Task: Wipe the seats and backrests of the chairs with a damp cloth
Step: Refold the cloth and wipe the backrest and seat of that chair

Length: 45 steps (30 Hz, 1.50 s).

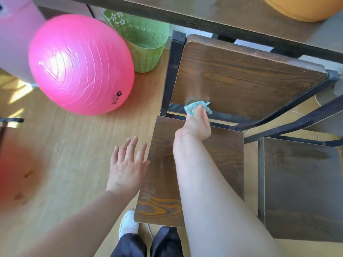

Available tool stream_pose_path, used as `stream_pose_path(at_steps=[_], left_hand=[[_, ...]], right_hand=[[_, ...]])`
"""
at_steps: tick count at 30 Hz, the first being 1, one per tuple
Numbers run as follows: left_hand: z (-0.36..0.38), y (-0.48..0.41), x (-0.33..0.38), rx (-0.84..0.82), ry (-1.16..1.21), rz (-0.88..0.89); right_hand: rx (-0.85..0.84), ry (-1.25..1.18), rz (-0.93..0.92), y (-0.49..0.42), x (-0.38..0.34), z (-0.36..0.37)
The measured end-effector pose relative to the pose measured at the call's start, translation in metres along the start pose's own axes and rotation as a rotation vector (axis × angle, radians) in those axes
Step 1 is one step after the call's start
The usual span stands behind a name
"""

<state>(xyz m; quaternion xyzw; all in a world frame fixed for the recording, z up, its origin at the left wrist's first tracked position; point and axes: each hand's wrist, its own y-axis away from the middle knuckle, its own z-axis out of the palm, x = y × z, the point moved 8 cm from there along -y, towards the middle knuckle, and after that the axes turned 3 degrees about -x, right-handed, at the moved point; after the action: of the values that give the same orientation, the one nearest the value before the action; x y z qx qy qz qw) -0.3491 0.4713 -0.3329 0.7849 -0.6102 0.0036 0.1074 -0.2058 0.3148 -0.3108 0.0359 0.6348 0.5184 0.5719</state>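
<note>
Right hand [197, 123], centre of frame, is clamped on a bunched blue cloth [197, 106], pressing it at the lower edge of the wooden seat [241, 76] that fills the upper right, right where the seat meets the black frame bar [219, 115]. Faint damp smear on the wood just above the cloth. Left hand [127, 167], lower centre-left, is flat with fingers spread, holding nothing, its fingers level with the left edge of the backrest panel [165, 182]; contact with that edge can't be confirmed. That backrest runs from the frame bar down toward the bottom of the frame, long axis roughly vertical in the picture, and the right forearm lies across it. Judgement: step in hand is the seat wipe, near edge; most of the seat lies up and to the right of the cloth, so the next strokes likely go away from the body toward the table edge [204, 21] at top. Right hand is the nearer and only working hand; backrest sits directly under it for later. Second chair's panel [300, 191] at lower right looks untouched, hard to tell. Pink ball [79, 64] and green basket [143, 43] at upper left, well apart from the work.
</note>
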Motion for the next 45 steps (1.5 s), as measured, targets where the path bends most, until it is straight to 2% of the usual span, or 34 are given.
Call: stream_pose_path(at_steps=[8, 12, 15, 17, 19, 21, 23, 25, 27, 33, 37, 39, 41, 45], left_hand=[[0.000, 0.013, -0.031, -0.023, 0.011, -0.079], [-0.002, 0.015, -0.030, -0.035, 0.005, -0.084], [-0.001, 0.011, -0.024, -0.040, 0.011, -0.068], [-0.001, 0.007, -0.016, -0.039, 0.014, -0.055], [-0.003, 0.002, -0.006, -0.028, 0.014, -0.042], [-0.005, -0.004, 0.005, -0.014, 0.020, -0.026], [-0.006, -0.010, 0.014, -0.012, 0.026, -0.012], [-0.007, -0.015, 0.021, -0.019, 0.030, -0.007], [-0.006, -0.018, 0.027, -0.035, 0.021, -0.006], [0.001, -0.025, 0.033, -0.043, 0.031, 0.007], [0.007, -0.026, 0.031, -0.066, 0.030, -0.010], [0.008, -0.027, 0.030, -0.070, 0.027, -0.015], [0.010, -0.027, 0.027, -0.083, 0.026, -0.024], [0.017, -0.028, 0.023, -0.112, 0.022, -0.044]], right_hand=[[-0.171, 0.120, 0.039, 0.025, 0.047, 0.029], [-0.276, 0.266, -0.070, 0.015, 0.030, 0.016], [-0.289, 0.361, -0.221, 0.003, -0.010, -0.002], [-0.311, 0.500, -0.435, 0.008, -0.053, -0.007], [-0.361, 0.672, -0.799, 0.029, -0.102, 0.003], [-0.448, 0.745, -1.203, 0.059, -0.144, 0.020], [-0.503, 0.798, -1.516, 0.075, -0.168, 0.038], [-0.510, 0.857, -1.690, 0.076, -0.176, 0.053], [-0.530, 0.890, -1.768, 0.070, -0.175, 0.062], [-0.597, 0.972, -1.878, 0.056, -0.159, 0.066], [-0.683, 1.135, -1.825, 0.036, -0.132, 0.061], [-0.730, 1.207, -1.717, 0.022, -0.118, 0.056], [-0.695, 1.230, -1.523, 0.005, -0.108, 0.050], [-0.773, 1.386, -1.439, -0.015, -0.075, 0.043]])
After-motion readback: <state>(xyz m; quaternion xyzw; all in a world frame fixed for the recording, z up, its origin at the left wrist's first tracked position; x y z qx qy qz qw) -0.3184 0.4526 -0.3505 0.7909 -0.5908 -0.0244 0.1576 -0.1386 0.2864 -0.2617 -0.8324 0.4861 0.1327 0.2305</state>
